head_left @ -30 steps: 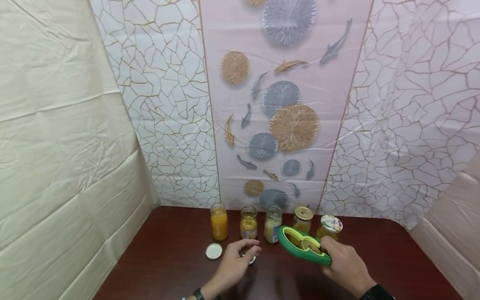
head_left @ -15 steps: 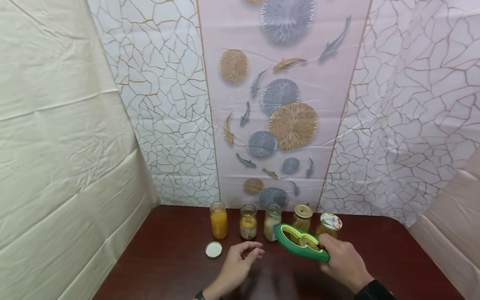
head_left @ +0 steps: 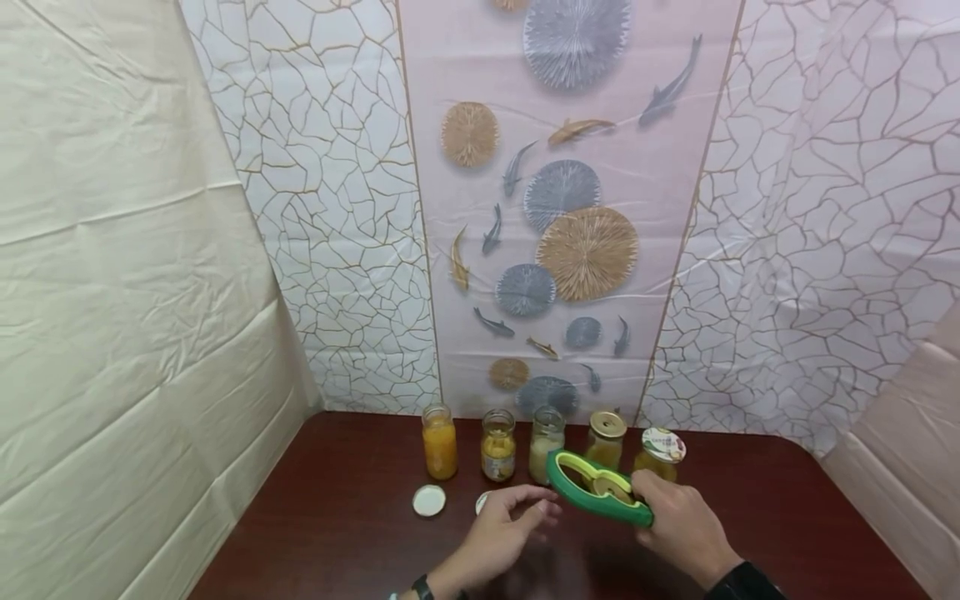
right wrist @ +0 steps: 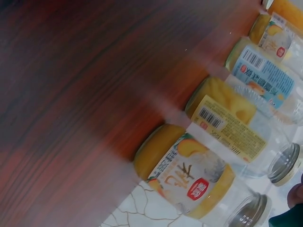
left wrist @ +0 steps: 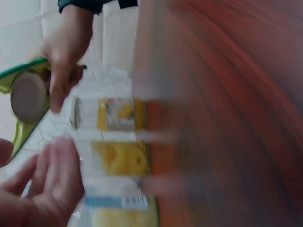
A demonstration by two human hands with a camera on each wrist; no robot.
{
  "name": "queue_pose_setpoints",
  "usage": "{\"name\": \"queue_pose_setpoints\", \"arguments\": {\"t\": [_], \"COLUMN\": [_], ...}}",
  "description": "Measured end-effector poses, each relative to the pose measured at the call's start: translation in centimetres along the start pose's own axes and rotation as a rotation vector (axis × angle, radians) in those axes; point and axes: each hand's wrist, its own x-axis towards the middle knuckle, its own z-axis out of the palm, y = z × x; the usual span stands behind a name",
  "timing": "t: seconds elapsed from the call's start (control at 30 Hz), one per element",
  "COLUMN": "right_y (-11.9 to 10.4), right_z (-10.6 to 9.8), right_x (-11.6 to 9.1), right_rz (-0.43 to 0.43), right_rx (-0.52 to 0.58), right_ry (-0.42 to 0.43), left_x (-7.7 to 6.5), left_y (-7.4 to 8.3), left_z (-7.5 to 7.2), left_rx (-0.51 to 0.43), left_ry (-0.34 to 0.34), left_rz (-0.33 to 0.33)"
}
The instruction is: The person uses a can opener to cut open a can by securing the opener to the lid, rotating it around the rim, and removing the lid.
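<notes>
My right hand (head_left: pixel 686 529) grips one end of a green jar opener (head_left: pixel 602 505), held in the air in front of the jars. A round metal lid (left wrist: pixel 28 97) sits between the opener's arms in the left wrist view. My left hand (head_left: pixel 504 533) holds nothing; its fingers, loosely bent, reach toward the opener's free end. Behind the hands stand three uncovered jars: one with orange contents (head_left: pixel 440 450), one with yellow contents (head_left: pixel 498 454) and a pale one (head_left: pixel 545 450). To their right are a gold-lidded jar (head_left: pixel 607 427) and one with a white printed lid (head_left: pixel 663 446).
A white jar lid (head_left: pixel 429 501) lies on the dark red table (head_left: pixel 330 517) before the orange jar. Another lid (head_left: pixel 482 502) shows partly behind my left hand. Patterned cloth (head_left: pixel 360 208) hangs along the table's far edge.
My left hand has moved right, away from the lid on the table and toward the opener. The right hand, still gripping the opener, has shifted slightly left.
</notes>
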Motion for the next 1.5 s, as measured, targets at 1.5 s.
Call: {"name": "queue_pose_setpoints", "arguments": {"t": [1.5], "right_y": [-0.7], "right_z": [0.4], "right_x": [0.1], "right_rz": [-0.097], "right_rx": [-0.021], "right_ry": [0.032], "left_x": [2.9], "left_y": [1.0], "left_z": [5.5], "left_rx": [-0.834], "left_ry": [-0.353], "left_rz": [-0.255]}}
